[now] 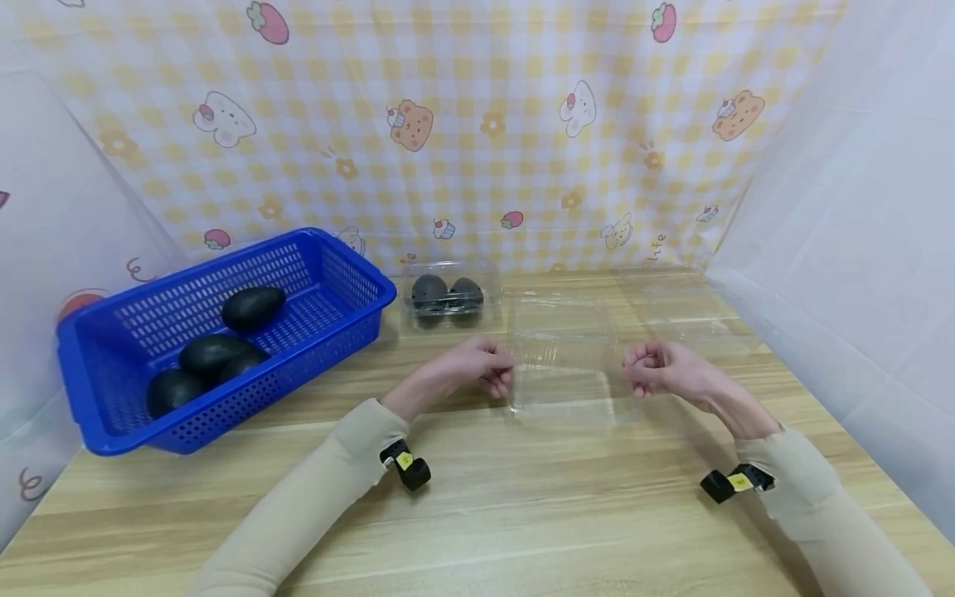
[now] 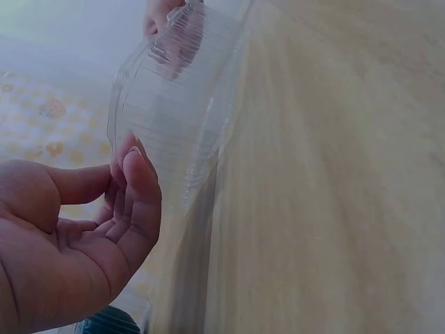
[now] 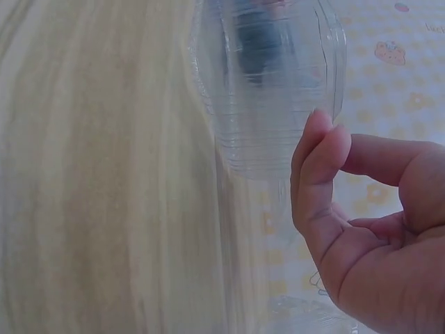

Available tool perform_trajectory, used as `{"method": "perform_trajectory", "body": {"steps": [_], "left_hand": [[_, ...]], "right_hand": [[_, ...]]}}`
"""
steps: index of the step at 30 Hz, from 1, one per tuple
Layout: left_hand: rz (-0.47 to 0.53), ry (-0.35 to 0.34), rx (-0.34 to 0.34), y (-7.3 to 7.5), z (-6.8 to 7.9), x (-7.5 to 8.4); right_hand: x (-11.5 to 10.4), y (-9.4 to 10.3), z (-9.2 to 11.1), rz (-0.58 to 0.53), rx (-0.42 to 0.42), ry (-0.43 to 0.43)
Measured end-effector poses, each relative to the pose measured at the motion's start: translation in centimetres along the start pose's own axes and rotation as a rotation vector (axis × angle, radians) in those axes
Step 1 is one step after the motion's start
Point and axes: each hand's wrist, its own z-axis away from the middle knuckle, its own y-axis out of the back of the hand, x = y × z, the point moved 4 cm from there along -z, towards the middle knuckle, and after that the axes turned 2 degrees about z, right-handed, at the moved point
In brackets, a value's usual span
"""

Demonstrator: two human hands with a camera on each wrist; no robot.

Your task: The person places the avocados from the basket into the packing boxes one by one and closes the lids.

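Note:
A clear plastic clamshell container (image 1: pixel 563 365) stands on the wooden table between both hands, its lid raised toward the back. My left hand (image 1: pixel 481 365) pinches the left rim between thumb and fingertips, as the left wrist view also shows. At the opposite side, my right hand (image 1: pixel 660 369) has thumb and fingers together on the rim; in the right wrist view the fingertips (image 3: pixel 321 136) meet at its edge. Nothing shows inside this container. Behind it to the left is another clear container (image 1: pixel 488 311) holding two dark avocados (image 1: pixel 429 294).
A blue perforated basket (image 1: pixel 358 332) stands at the left, with several dark green avocados (image 1: pixel 254 308) in it. More clear plastic packaging (image 1: pixel 682 311) lies at the back right. A checked curtain (image 1: pixel 485 166) hangs behind the table (image 1: pixel 537 514).

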Motion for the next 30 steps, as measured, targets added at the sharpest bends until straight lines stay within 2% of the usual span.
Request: {"method": "perform_trajectory", "body": {"steps": [3,12,23,30], "left_hand": [[0.004,0.015,0.003,0.0,0.2,-0.2],[0.004,-0.004,-0.03,0.0,1.4,-0.2],[0.013,-0.005,-0.098,-0.6,2.8,-0.7],[-0.033,-0.026,-0.12,-0.6,4.0,-1.0]], "right_hand": [[0.0,-0.2,0.3,-0.013,-0.028,0.019],[0.5,-0.7,1.1,-0.114,-0.129,0.085],[0.5,-1.4,2.0,-0.223,-0.25,0.088],[0.5,-1.8,2.0,-0.248,-0.347,0.109]]}}
